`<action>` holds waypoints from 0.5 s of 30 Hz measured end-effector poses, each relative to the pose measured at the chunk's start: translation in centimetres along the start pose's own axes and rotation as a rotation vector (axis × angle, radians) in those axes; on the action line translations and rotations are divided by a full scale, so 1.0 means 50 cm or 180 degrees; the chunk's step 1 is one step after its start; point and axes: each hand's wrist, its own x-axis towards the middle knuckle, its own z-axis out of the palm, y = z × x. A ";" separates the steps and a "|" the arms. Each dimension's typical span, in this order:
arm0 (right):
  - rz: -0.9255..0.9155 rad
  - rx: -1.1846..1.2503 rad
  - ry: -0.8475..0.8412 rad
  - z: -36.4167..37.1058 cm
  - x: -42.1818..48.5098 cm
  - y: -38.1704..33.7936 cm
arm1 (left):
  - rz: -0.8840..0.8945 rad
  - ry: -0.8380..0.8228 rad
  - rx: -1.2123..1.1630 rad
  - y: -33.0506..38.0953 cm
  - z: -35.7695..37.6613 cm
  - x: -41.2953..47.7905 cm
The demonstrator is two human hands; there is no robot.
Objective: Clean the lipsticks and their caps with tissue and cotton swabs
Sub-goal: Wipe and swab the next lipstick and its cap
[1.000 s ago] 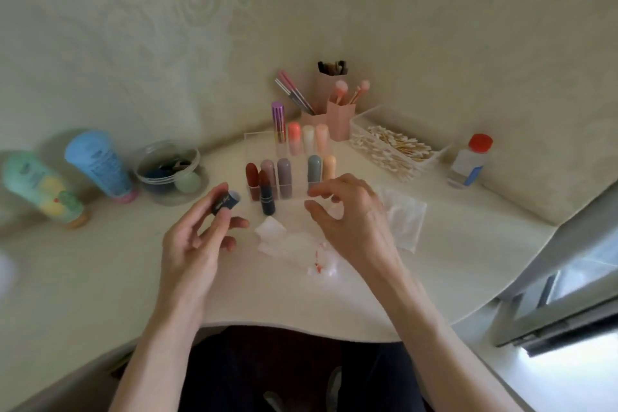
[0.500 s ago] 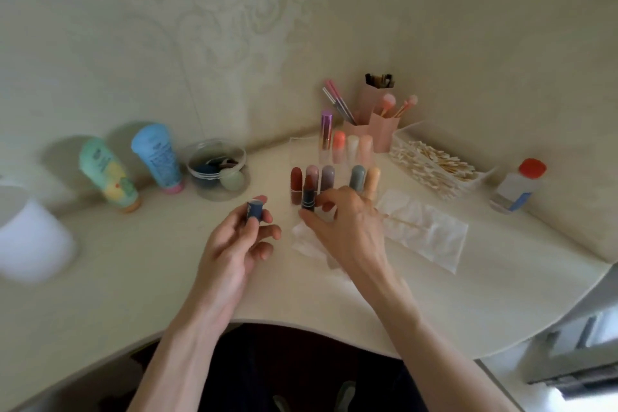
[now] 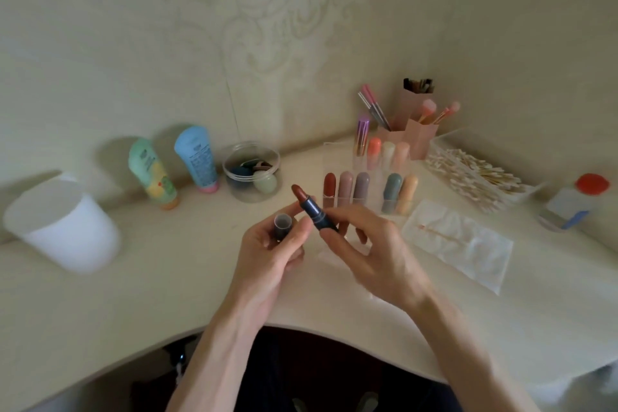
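Cream tabletop [image 3: 150,294], uncapped lipstick [image 3: 312,211] above it.
Right grip [image 3: 374,254] pinches its dark case, bullet tilted up-left; left grip [image 3: 274,251] holds the cap [image 3: 282,226] just beside.

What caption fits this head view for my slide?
Uncapped dark-blue lipstick held in the right hand, cap in the left hand, tissue and cotton swabs nearby.

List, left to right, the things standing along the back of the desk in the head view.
white cup, green tube, blue tube, clear jar, lipstick rack, cotton swabs, red-capped bottle
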 end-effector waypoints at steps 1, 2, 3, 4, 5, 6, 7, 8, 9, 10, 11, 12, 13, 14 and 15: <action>-0.0057 -0.0016 -0.0079 0.003 -0.001 0.005 | 0.0016 0.0015 0.0000 0.001 0.000 -0.002; -0.0094 -0.0026 -0.0166 0.006 -0.001 0.010 | 0.0028 0.0043 -0.0003 0.001 0.001 -0.002; -0.0102 -0.0013 -0.0259 0.007 -0.002 0.013 | 0.0039 0.0070 0.0001 0.000 0.001 -0.003; -0.0088 0.0024 -0.0341 0.008 -0.003 0.016 | 0.0067 0.0095 0.0019 0.000 0.000 -0.003; -0.0064 0.0065 -0.0404 0.008 -0.004 0.016 | 0.0107 0.0117 0.0051 0.001 0.001 -0.003; -0.0038 0.0095 -0.0438 0.009 -0.005 0.017 | 0.0147 0.0154 0.0080 0.001 0.003 -0.004; -0.0028 0.0108 -0.0440 0.009 -0.006 0.016 | 0.0173 0.0221 0.0098 0.001 0.005 -0.005; -0.0026 0.0116 -0.0418 0.009 -0.007 0.014 | 0.0190 0.0305 0.0106 -0.001 0.007 -0.005; -0.0011 0.0132 -0.0378 0.010 -0.007 0.012 | 0.0204 0.0402 0.0114 -0.003 0.008 -0.006; 0.0030 0.0156 -0.0311 0.010 -0.007 0.011 | 0.0226 0.0488 0.0124 -0.004 0.009 -0.007; 0.0085 0.0168 -0.0204 0.010 -0.007 0.010 | 0.0258 0.0550 0.0152 -0.005 0.009 -0.009; 0.0129 0.0144 -0.0065 0.012 -0.007 0.009 | 0.0304 0.0583 0.0196 -0.006 0.009 -0.010; 0.0141 0.0081 0.0068 0.013 -0.007 0.007 | 0.0345 0.0596 0.0236 -0.007 0.007 -0.010; 0.0124 -0.0002 0.0158 0.016 -0.007 0.007 | 0.0357 0.0603 0.0245 -0.008 0.005 -0.011; 0.0098 -0.0059 0.0198 0.020 -0.007 0.006 | 0.0333 0.0608 0.0219 -0.008 0.004 -0.011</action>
